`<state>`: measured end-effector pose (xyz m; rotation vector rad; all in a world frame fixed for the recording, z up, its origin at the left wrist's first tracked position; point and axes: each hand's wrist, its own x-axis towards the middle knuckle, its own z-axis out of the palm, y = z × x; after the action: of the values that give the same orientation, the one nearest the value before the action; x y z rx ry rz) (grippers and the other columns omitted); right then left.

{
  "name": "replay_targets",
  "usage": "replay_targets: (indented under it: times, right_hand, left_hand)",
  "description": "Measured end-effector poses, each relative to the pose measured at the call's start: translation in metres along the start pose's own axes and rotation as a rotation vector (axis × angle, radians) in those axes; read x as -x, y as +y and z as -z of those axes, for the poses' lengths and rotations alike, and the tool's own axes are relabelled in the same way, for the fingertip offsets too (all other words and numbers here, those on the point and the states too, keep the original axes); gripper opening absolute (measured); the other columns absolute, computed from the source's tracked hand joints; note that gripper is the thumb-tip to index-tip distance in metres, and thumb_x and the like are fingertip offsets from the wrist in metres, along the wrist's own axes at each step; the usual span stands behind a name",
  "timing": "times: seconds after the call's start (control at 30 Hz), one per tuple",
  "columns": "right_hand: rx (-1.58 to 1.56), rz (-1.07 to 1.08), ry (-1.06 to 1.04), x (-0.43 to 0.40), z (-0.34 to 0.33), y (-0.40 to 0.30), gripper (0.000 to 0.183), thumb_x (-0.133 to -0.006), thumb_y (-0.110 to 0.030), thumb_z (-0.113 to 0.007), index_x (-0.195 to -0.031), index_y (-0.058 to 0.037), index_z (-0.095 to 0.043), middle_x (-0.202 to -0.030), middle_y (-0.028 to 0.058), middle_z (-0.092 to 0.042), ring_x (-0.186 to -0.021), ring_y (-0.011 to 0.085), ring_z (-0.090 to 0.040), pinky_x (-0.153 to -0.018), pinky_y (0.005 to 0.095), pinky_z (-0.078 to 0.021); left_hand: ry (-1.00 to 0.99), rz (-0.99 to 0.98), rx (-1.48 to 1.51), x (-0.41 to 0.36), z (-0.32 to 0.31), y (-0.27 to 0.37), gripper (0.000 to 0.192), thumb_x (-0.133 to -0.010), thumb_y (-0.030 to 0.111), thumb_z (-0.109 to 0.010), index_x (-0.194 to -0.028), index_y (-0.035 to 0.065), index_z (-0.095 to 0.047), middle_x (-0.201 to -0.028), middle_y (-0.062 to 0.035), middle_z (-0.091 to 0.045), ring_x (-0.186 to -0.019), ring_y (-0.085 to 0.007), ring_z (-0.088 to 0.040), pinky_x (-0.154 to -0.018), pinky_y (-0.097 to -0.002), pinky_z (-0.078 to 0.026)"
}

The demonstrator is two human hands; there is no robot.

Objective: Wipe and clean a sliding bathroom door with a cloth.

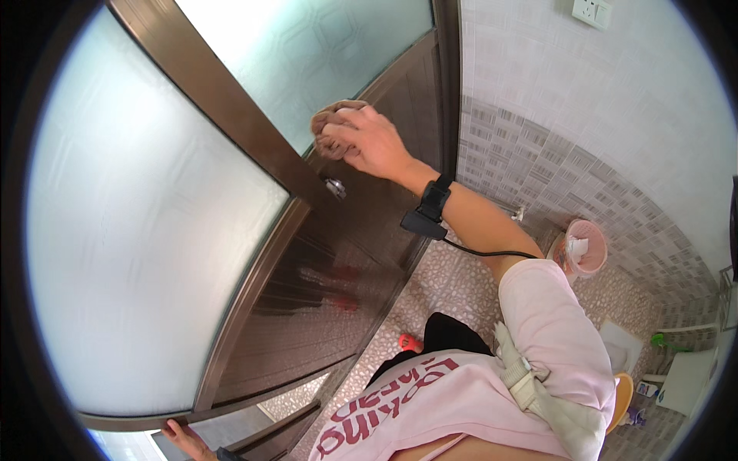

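My right hand (pixel 372 141) grips a bunched brown cloth (pixel 334 129) against the door, where a frosted glass pane (pixel 340 46) meets its brown frame. A small metal latch (pixel 335 188) sits on the frame just below that hand. Down at the lower left, my left hand (pixel 187 441) rests its fingertips on the outer edge of a brown-framed door panel (pixel 135 422). This nearer panel holds a large frosted pane (pixel 155 230) above a dark, glossy lower panel (pixel 288 311). Part of the left hand is hidden behind the edge.
A pink wastebasket (pixel 585 248) with white paper in it stands by the tiled wall (pixel 548 155). A wall socket (pixel 592 12) is at the top right. Pebble-patterned flooring (pixel 455 282) lies below, and a yellow basin (pixel 622 397) and white toilet tank (pixel 686 380) are at the right.
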<state>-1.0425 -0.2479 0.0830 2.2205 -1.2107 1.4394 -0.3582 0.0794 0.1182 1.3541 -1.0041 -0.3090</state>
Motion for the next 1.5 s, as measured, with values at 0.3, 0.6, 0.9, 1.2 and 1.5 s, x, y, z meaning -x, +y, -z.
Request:
replay_targets:
  times: [0.3,0.6,0.9,1.2,1.5]
  right_hand:
    - [0.264,-0.391,0.292,-0.029,0.064,0.231,0.036,-0.068,-0.007,-0.055,-0.104,-0.0118,-0.058,-0.102,0.0110,-0.059,-0.097,0.0348,-0.052,-0.084,0.0420,-0.0434]
    - [0.043,0.131,0.087,-0.030,0.048,0.159,0.038,-0.065,-0.009,-0.058,-0.101,-0.0193,-0.057,-0.104,0.0094,-0.054,-0.086,0.0329,-0.052,-0.075,0.0401,-0.0469]
    - [0.360,-0.371,0.214,-0.067,0.095,0.353,0.027,-0.068,-0.012,-0.053,-0.093,-0.0134,-0.065,-0.108,0.0065,-0.058,-0.090,0.0367,-0.054,-0.076,0.0435,-0.0455]
    - [-0.320,-0.278,0.126,-0.046,0.064,0.203,0.017,-0.059,0.001,-0.048,-0.071,-0.0061,-0.057,-0.085,0.0098,-0.057,-0.090,0.0298,-0.054,-0.079,0.0359,-0.0437]
    - [-0.261,0.046,0.552,-0.171,0.146,0.154,0.037,-0.070,-0.004,-0.052,-0.106,0.0011,-0.054,-0.102,0.0126,-0.057,-0.098,0.0230,-0.054,-0.086,0.0319,-0.0435]
  left_hand:
    - [0.205,0.017,-0.555,0.049,-0.085,0.061,0.058,-0.091,0.040,-0.049,-0.124,-0.0083,-0.042,-0.115,-0.0267,-0.051,-0.095,-0.0347,-0.051,-0.087,-0.0401,-0.039]
    - [0.314,-0.738,-1.639,0.064,-0.088,0.027,0.037,-0.095,0.016,-0.041,-0.119,-0.0123,-0.043,-0.112,-0.0342,-0.049,-0.093,-0.0459,-0.051,-0.084,-0.0439,-0.043]
    - [0.239,-0.624,-1.587,0.060,-0.098,0.021,0.041,-0.087,0.011,-0.043,-0.117,-0.0165,-0.040,-0.116,-0.0411,-0.041,-0.103,-0.0512,-0.043,-0.090,-0.0521,-0.034]
    - [0.311,-0.524,-1.661,0.064,-0.102,0.027,0.040,-0.093,0.014,-0.036,-0.119,-0.0164,-0.039,-0.122,-0.0381,-0.040,-0.109,-0.0506,-0.042,-0.097,-0.0521,-0.032]
    - [0.421,-0.640,-1.665,0.071,-0.133,0.044,0.035,-0.093,0.014,-0.038,-0.120,-0.0077,-0.045,-0.116,-0.0325,-0.047,-0.106,-0.0448,-0.048,-0.093,-0.0480,-0.038]
